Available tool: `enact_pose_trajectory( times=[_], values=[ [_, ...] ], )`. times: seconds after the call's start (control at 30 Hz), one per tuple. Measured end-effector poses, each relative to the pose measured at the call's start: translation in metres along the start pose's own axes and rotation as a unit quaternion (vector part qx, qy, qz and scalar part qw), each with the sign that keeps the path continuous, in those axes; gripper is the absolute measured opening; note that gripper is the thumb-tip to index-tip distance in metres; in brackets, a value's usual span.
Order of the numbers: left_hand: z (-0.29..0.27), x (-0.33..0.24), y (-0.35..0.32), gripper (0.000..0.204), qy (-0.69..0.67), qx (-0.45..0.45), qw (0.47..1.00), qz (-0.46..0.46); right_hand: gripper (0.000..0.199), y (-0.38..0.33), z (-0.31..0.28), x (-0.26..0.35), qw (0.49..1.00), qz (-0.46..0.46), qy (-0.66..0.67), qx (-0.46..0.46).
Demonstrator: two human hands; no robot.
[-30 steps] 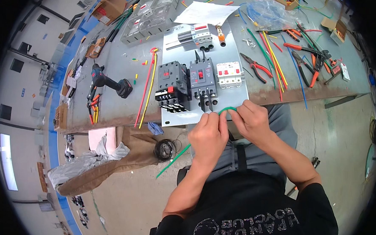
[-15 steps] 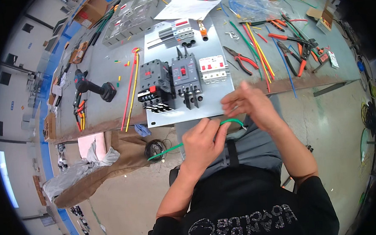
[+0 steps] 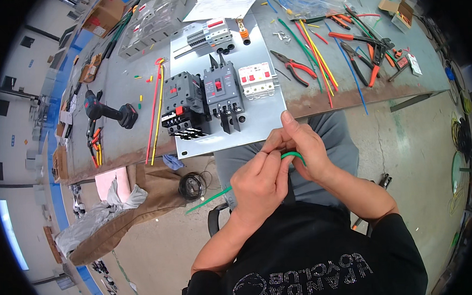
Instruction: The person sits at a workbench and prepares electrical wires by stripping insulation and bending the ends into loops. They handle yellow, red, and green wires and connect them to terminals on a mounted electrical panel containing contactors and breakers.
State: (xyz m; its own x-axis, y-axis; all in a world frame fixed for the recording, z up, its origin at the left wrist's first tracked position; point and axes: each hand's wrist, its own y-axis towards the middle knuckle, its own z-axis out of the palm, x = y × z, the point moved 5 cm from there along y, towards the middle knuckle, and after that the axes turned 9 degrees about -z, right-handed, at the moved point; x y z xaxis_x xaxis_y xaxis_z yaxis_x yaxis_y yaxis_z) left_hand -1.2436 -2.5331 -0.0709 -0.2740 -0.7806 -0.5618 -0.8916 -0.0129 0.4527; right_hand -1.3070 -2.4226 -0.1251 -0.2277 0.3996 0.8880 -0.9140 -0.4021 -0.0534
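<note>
- A black cordless drill (image 3: 108,110) lies at the left of the grey workbench (image 3: 123,137), beside long red and yellow wires (image 3: 155,117).
- The left hand (image 3: 259,183) pinches a thin green wire (image 3: 292,156) between thumb and fingers, below the bench edge, over the lap.
- A silver mounting plate (image 3: 261,125) carrying dark breakers (image 3: 204,98) sits just above the hands.
- The right hand (image 3: 302,144) closes on the wire's bent end.
- Red-handled pliers (image 3: 296,67) lie further right.

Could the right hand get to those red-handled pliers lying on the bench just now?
Probably yes, once freed: the pliers lie in the open beyond the metal plate, nothing covering them. But the right hand is busy pinching the green wire.
</note>
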Motion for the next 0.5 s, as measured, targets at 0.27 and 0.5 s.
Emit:
enact_pose_trajectory(
  times=[0.27, 0.5],
  values=[
    [0.010, -0.003, 0.002, 0.017, 0.009, -0.021, 1.000, -0.019, 0.089, 0.007, -0.002, 0.003, 0.996, -0.080, -0.024, -0.042],
    [0.012, 0.000, 0.006, 0.018, -0.018, -0.060, 0.997, -0.040, 0.090, 0.017, 0.006, 0.005, 0.983, -0.158, -0.055, -0.070]
  ],
)
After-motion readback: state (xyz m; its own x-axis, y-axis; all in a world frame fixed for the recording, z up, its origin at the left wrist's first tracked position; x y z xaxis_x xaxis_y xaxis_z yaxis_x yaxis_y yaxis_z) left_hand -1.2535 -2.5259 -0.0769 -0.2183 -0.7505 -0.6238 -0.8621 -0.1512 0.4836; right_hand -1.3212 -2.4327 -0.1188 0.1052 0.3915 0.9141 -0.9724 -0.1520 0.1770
